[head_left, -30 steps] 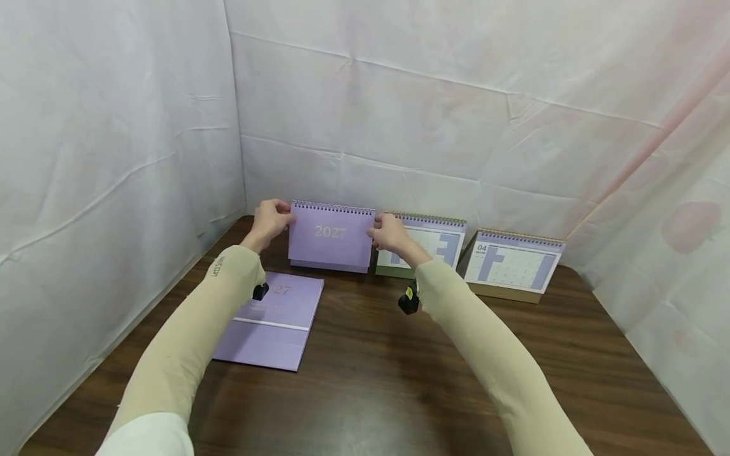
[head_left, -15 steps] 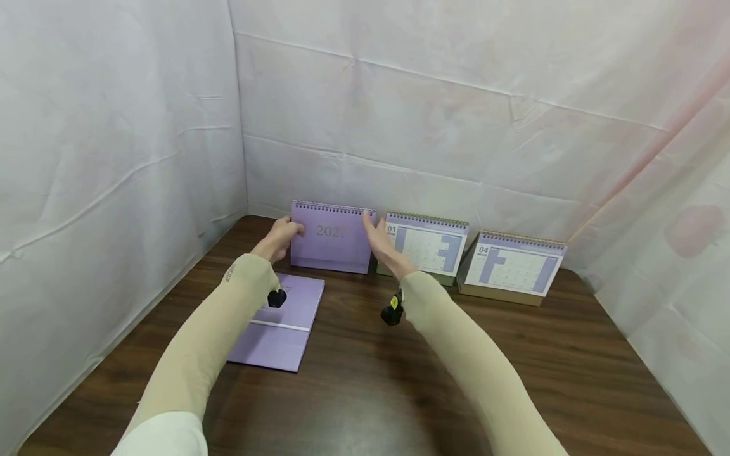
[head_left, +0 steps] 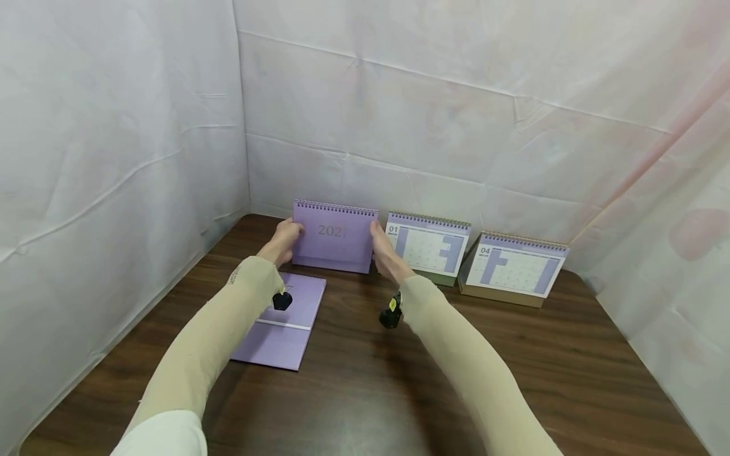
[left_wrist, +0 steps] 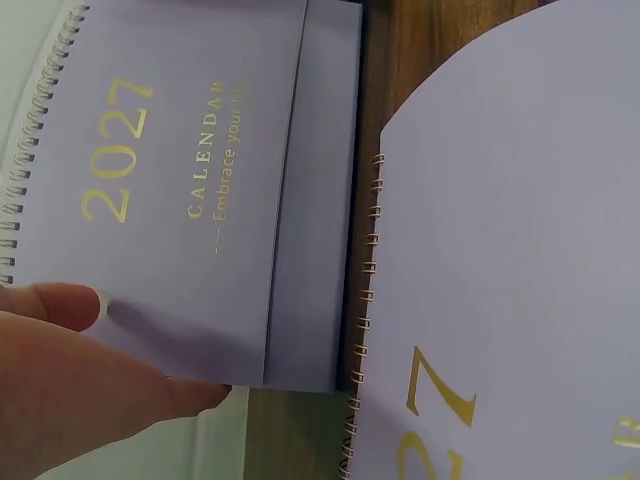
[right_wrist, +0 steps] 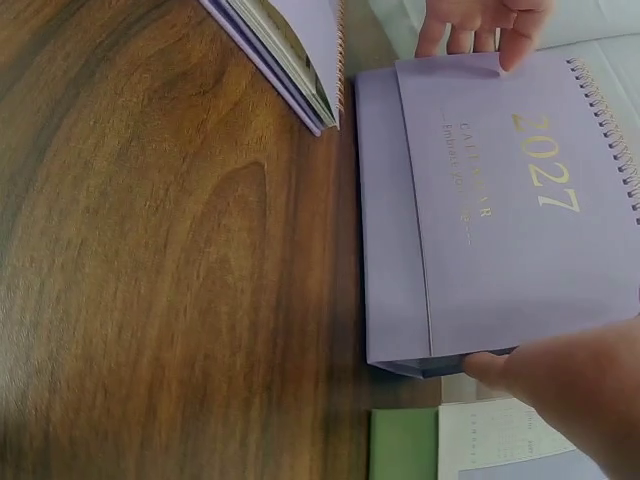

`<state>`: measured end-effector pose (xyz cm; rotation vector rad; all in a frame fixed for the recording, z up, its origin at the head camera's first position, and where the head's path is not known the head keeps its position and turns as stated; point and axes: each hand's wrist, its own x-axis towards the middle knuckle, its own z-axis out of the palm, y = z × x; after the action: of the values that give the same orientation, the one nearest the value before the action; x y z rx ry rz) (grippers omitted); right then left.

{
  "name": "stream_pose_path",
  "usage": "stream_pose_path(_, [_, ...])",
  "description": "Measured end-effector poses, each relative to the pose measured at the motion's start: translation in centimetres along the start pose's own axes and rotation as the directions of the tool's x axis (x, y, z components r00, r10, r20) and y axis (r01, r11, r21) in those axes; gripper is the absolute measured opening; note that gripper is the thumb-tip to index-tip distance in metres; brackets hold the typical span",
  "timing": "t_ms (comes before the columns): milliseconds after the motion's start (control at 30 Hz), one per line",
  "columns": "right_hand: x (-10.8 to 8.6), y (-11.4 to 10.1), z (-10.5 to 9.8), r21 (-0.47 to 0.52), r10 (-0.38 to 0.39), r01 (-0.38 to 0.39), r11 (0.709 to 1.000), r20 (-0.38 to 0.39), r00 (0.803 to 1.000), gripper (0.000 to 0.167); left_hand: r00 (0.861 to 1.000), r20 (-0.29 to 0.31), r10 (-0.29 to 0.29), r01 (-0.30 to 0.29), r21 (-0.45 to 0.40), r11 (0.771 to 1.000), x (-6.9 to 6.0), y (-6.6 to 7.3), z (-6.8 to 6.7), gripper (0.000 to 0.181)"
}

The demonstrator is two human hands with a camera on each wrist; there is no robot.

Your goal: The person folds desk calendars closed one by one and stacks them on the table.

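Observation:
A purple 2027 desk calendar point(head_left: 336, 237) stands on its folded base at the back of the table, its spiral binding on top. My left hand point(head_left: 283, 239) holds its left edge; in the left wrist view the thumb point(left_wrist: 70, 305) lies on the cover and a finger reaches along the side. At the opposite edge, my right hand point(head_left: 388, 253) touches the calendar, thumb upward. One right fingertip point(right_wrist: 487, 368) shows beside the open end of the base in the right wrist view. The rest of the right fingers are hidden. A second purple calendar point(head_left: 285, 342) lies flat in front, partly under the left forearm.
To the right stand two calendars turned to month pages, one marked 01 point(head_left: 428, 247) with a green base, one marked 04 point(head_left: 510, 266) with a brown base. White cloth walls point(head_left: 422, 114) rise behind and beside the wooden table point(head_left: 433, 380).
Both hands have slid from the standing calendar's top corners down to its sides. The right hand has uncovered the 01 page. The calendar stands in nearly the same place.

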<state>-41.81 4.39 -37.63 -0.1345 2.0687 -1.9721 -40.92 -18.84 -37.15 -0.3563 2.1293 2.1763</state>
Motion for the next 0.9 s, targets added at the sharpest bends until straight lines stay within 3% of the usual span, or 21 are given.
stream_pose_path(333, [-0.8,-1.1,-0.6,-0.026,-0.012,0.012,1.0,0.015,1.0,0.062,1.0,0.012,0.018,-0.018,-0.017,1.0,-0.5,0.6,0.1,0.059])
stream_pose_path(900, [-3.1,-2.3,-1.2,0.028,0.016,-0.018,0.999,0.085,0.996,0.064,0.999,0.045,0.029,-0.029,0.003,1.0,-3.4,1.9,0.0,0.059])
